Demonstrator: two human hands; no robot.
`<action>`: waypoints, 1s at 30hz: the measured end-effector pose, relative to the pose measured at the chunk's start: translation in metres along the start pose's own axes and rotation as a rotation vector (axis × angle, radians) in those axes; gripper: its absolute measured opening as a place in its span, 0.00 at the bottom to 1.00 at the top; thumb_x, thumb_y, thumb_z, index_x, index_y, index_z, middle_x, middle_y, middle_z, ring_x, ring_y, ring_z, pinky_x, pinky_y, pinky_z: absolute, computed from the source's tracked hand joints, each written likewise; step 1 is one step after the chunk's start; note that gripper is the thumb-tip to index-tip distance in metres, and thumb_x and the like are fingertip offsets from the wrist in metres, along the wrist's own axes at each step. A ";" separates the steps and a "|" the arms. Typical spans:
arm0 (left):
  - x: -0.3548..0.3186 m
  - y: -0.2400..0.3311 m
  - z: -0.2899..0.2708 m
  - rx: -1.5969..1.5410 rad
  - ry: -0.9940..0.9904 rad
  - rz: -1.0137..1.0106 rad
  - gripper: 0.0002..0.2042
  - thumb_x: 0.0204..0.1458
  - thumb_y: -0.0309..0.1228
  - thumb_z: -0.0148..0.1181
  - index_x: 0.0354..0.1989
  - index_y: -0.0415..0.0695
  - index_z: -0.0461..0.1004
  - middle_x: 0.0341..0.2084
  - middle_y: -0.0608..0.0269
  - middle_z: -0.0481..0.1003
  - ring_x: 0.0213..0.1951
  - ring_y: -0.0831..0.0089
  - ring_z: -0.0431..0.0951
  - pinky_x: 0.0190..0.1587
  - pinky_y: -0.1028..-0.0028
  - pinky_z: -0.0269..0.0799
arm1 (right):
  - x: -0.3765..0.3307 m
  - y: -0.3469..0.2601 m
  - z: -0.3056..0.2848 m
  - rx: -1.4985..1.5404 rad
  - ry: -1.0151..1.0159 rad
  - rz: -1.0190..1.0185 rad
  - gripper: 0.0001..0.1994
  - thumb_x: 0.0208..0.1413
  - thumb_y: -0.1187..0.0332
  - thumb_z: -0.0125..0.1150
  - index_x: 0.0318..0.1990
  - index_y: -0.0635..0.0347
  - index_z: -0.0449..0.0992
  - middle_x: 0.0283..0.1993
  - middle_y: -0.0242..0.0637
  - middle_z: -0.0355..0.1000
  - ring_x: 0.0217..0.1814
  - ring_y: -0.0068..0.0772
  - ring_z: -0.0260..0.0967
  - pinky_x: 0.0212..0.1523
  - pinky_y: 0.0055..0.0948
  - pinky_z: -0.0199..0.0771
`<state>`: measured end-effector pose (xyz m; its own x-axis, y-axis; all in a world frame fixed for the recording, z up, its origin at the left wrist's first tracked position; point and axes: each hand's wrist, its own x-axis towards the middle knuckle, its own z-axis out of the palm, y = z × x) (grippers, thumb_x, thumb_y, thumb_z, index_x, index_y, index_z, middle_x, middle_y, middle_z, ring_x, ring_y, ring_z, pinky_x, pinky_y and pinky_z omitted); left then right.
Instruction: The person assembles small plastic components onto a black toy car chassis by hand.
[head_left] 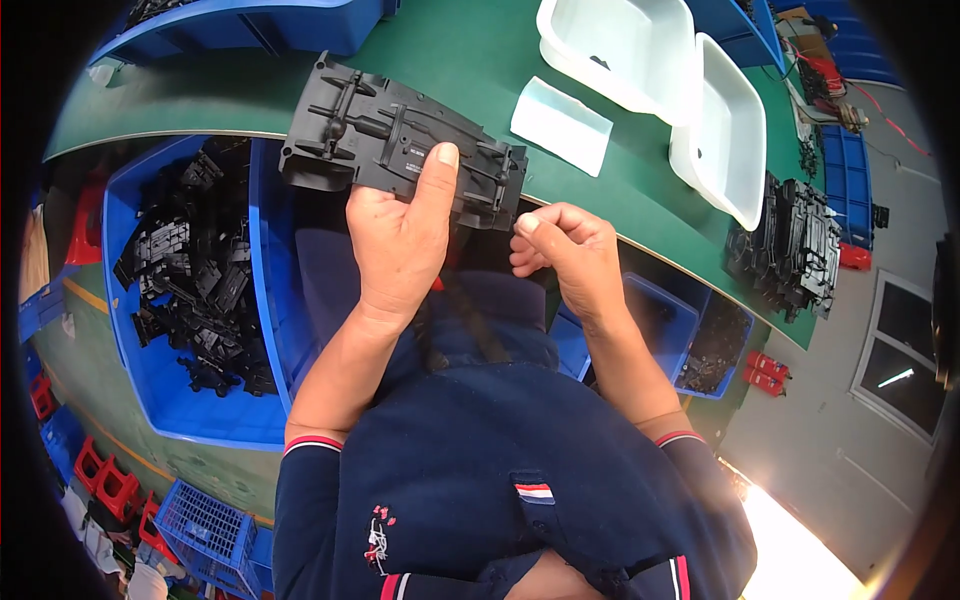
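Room to move on the green table

Bare green table (pixel 470 60) far ahead; white trays (pixel 640 50) block far right, blue bin (pixel 180 400) of black parts blocks near left, pile of black parts (pixel 795 250) right.

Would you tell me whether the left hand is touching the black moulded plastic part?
Touching: the head view shows the left hand gripping the black moulded plastic part, thumb pressed on top.

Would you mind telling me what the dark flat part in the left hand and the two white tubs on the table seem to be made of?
The dark flat part looks like moulded plastic, matte dark grey, with raised ribs and clips. The white tubs seem to be thin plastic, semi-glossy and slightly translucent, with rounded rims. The table has a matte green surface, possibly a mat.
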<state>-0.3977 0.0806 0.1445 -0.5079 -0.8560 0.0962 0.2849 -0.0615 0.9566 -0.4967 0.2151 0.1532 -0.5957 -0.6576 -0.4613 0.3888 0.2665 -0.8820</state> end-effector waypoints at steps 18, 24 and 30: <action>-0.001 -0.001 0.002 -0.015 0.021 -0.059 0.04 0.56 0.25 0.55 0.32 0.38 0.71 0.25 0.74 0.71 0.27 0.88 0.66 0.31 0.83 0.64 | 0.002 0.009 0.010 -0.136 0.012 -0.121 0.06 0.53 0.71 0.60 0.28 0.65 0.76 0.24 0.32 0.72 0.23 0.19 0.68 0.25 0.19 0.72; -0.002 -0.003 0.001 -0.069 0.040 -0.083 0.03 0.54 0.24 0.58 0.35 0.38 0.73 0.31 0.69 0.74 0.32 0.85 0.70 0.37 0.83 0.66 | 0.003 0.009 0.009 -0.129 0.000 -0.117 0.06 0.53 0.71 0.60 0.28 0.65 0.76 0.24 0.32 0.72 0.23 0.19 0.68 0.25 0.19 0.72; 0.002 -0.003 0.001 -0.083 0.052 -0.066 0.04 0.56 0.25 0.55 0.32 0.38 0.71 0.26 0.73 0.72 0.29 0.87 0.67 0.33 0.83 0.64 | 0.004 0.006 0.010 -0.140 0.009 -0.088 0.06 0.53 0.71 0.60 0.28 0.65 0.76 0.24 0.33 0.72 0.23 0.20 0.69 0.25 0.20 0.73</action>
<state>-0.4004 0.0801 0.1422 -0.4855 -0.8741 0.0170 0.3193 -0.1592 0.9342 -0.4895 0.2070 0.1467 -0.6295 -0.6765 -0.3823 0.2337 0.3044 -0.9234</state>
